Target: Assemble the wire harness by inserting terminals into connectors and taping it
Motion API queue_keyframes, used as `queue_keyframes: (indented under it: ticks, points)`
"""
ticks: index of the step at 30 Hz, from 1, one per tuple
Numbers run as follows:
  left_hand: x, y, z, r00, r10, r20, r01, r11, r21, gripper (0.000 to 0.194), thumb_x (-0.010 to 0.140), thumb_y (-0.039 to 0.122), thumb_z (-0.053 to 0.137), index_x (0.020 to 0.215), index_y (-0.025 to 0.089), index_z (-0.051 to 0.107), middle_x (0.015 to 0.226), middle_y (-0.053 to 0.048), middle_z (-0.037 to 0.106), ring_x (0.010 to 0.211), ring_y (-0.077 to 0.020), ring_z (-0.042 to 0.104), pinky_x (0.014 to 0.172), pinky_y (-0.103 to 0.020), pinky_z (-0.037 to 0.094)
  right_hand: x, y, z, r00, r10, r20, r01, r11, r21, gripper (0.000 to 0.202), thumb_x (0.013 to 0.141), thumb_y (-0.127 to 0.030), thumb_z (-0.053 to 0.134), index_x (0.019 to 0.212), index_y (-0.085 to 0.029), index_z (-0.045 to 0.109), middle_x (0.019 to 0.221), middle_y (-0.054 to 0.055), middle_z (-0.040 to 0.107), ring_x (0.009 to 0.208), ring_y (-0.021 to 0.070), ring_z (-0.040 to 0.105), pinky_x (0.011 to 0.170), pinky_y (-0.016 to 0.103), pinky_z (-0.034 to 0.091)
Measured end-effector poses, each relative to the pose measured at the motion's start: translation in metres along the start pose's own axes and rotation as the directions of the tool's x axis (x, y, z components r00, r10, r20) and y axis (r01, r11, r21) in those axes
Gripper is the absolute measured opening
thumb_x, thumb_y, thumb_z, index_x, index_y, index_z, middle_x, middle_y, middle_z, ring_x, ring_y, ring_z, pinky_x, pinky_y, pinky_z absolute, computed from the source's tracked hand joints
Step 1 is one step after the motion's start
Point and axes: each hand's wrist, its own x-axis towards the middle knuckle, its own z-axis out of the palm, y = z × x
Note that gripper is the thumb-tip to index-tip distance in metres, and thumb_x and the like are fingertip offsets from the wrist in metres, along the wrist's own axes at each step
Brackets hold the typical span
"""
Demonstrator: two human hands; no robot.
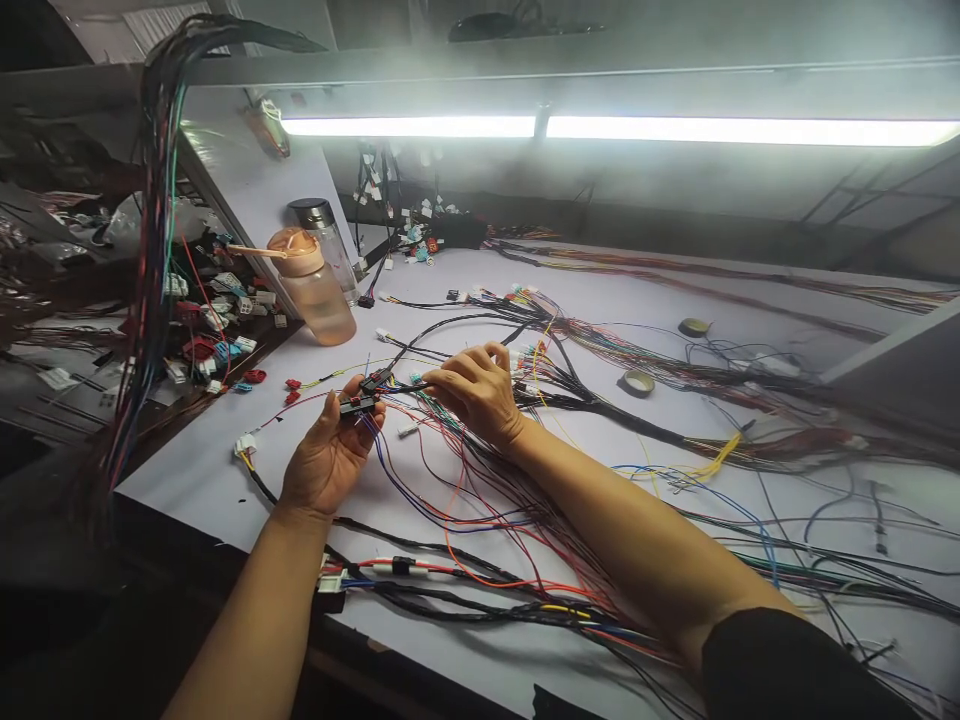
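Observation:
My left hand (330, 462) is closed around a black plastic connector (358, 405), held just above the bench at the middle left. A second black connector piece (376, 380) sits right above it at my fingertips. Blue and red wires (382, 455) run down and to the right from the held connector. To its right, my right hand (480, 395) pinches a dark wire bundle (411, 388) that leads to the connectors. The exact grip of the right fingertips is partly hidden by the hand.
Wire harnesses (637, 425) spread over the white bench (195, 480). A peach bottle (322, 300) and a clear black-lidded bottle (330, 245) stand at the back left. Tape rolls (637, 383) lie to the right. A thick wire bundle (157, 200) hangs at the left, beside loose connectors (217, 310).

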Motion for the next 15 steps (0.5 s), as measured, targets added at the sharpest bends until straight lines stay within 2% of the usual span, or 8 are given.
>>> queue_keyframes:
  ticks: [10, 15]
  points:
    - [-0.0004, 0.0011, -0.0015, 1.0, 0.007, 0.001, -0.007, 1.0, 0.0, 0.024, 0.092, 0.027, 0.053, 0.103, 0.011, 0.068, 0.087, -0.01, 0.071, 0.075, -0.0179, 0.071, 0.067, -0.022, 0.06, 0.0001, 0.0016, -0.0008, 0.999, 0.007, 0.034, -0.007, 1.0, 0.001, 0.03, 0.098, -0.045, 0.043, 0.095, -0.026, 0.067, 0.086, 0.001, 0.065, 0.087, 0.0161, 0.051, 0.092, 0.037, 0.019]
    - [-0.0008, 0.0008, -0.0015, 1.0, -0.008, 0.01, 0.008, 1.0, 0.002, 0.029, 0.091, 0.031, 0.056, 0.111, 0.012, 0.065, 0.09, -0.01, 0.071, 0.076, -0.0168, 0.07, 0.068, -0.022, 0.06, 0.0, 0.0024, 0.0003, 0.999, 0.004, 0.053, -0.004, 1.0, -0.012, 0.033, 0.099, -0.045, 0.041, 0.094, -0.026, 0.068, 0.084, 0.001, 0.064, 0.087, 0.0167, 0.05, 0.094, 0.038, 0.017]
